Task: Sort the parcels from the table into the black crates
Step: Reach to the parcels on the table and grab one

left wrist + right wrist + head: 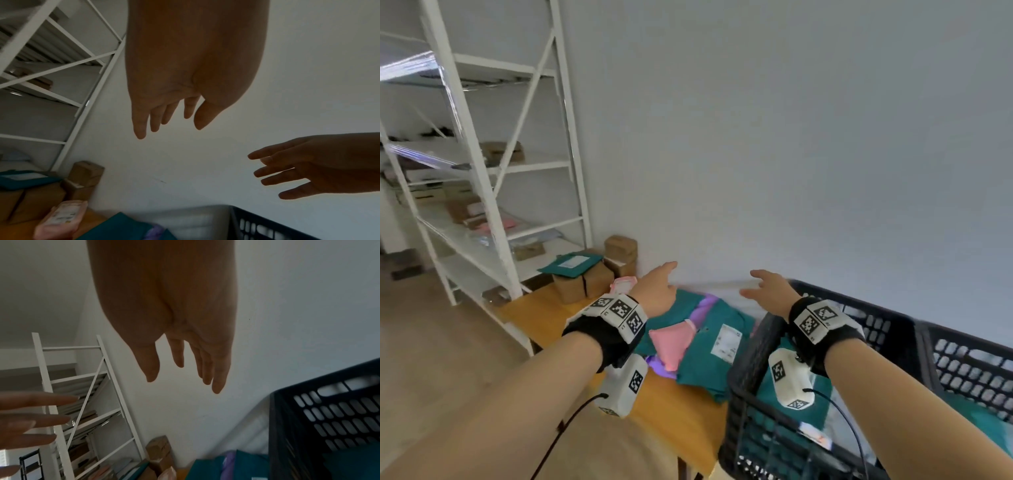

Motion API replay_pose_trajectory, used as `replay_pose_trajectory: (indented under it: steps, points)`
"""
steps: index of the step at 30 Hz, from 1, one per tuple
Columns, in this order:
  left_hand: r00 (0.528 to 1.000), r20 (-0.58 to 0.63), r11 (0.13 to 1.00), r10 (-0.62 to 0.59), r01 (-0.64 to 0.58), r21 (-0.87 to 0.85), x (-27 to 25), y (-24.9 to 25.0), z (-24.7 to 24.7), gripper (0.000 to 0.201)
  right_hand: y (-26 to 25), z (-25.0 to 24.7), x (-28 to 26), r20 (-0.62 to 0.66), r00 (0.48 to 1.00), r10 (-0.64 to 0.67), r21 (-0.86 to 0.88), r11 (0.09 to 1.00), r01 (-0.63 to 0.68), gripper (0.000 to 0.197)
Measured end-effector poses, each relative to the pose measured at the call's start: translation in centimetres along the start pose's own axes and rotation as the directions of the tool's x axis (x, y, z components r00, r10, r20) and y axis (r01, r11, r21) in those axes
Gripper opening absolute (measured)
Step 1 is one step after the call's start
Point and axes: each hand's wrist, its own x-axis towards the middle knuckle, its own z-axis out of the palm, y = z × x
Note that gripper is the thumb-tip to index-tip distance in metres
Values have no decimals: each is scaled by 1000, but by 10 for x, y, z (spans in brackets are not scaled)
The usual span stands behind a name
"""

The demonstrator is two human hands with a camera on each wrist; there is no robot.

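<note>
**Two empty hands above a table of parcels**

The left hand [654,291] and the right hand [770,291] are hovering in the air, fingers loosely spread, grasping nothing; beneath them soft teal, pink and purple plastic parcels [698,339] are lying on the wooden table [678,418] — just beside the black perforated plastic crate [750,387], which is holding teal parcels; brown cardboard boxes [585,281] are sitting at the table's far end.

The head view looks down over both forearms; each close wrist view faces along its palm, sharing the white metal shelving rack [482,164] and perforated black plastic crate [329,418].
</note>
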Motion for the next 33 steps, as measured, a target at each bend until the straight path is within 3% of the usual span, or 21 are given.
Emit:
replay_pose_trajectory:
  steps: [3, 7, 10, 13, 14, 16, 17, 18, 19, 21, 23, 33]
  points:
    - [999, 4, 999, -43, 43, -17, 2, -43, -14, 54, -16, 35, 3, 10, 998, 62, 12, 998, -62, 64]
    - [995, 28, 995, -100, 101, -9, 10, -96, -16, 37, -28, 80, 20, 18, 993, 115, -27, 993, -114, 61]
    - [993, 15, 993, -117, 117, -9, 18, -132, -12, 49, -34, 111, 38, 81, 985, 151, -68, 987, -145, 42]
    - [990, 55, 991, -133, 134, -5, 29, -162, -5, 56, -29, 145, 70, 112, 986, 124, -94, 989, -114, 44]
    - [987, 71, 989, -144, 145, -7, 35, -172, -2, 56, -24, 157, 86, 122, 983, 139, -80, 988, -130, 40]
    - [980, 100, 984, -175, 176, -2, 50, -191, 3, 53, -12, 179, 122, 138, 982, 129, -101, 988, -115, 13]
    - [976, 113, 983, -186, 186, 6, 60, -199, 4, 52, -10, 186, 136, 148, 979, 144, -124, 984, -126, 28]
    - [973, 127, 981, -192, 191, 16, 71, -206, 5, 52, -15, 192, 143, 130, 976, 172, -122, 980, -156, 28]
    - [970, 143, 980, -197, 196, 23, 83, -211, 4, 52, -22, 194, 145, 136, 975, 176, -111, 981, -162, 10]
    - [964, 173, 979, -203, 198, 45, 111, -220, 1, 54, -19, 206, 166, 153, 968, 202, -130, 975, -183, 49]
    - [958, 183, 975, -219, 210, 70, 140, -225, -3, 56, -19, 217, 181, 171, 960, 222, -92, 974, -209, 64]
    - [943, 296, 984, -150, 114, 135, 224, -265, 17, 49, -12, 275, 258, 191, 915, 356, -161, 931, -329, 56]
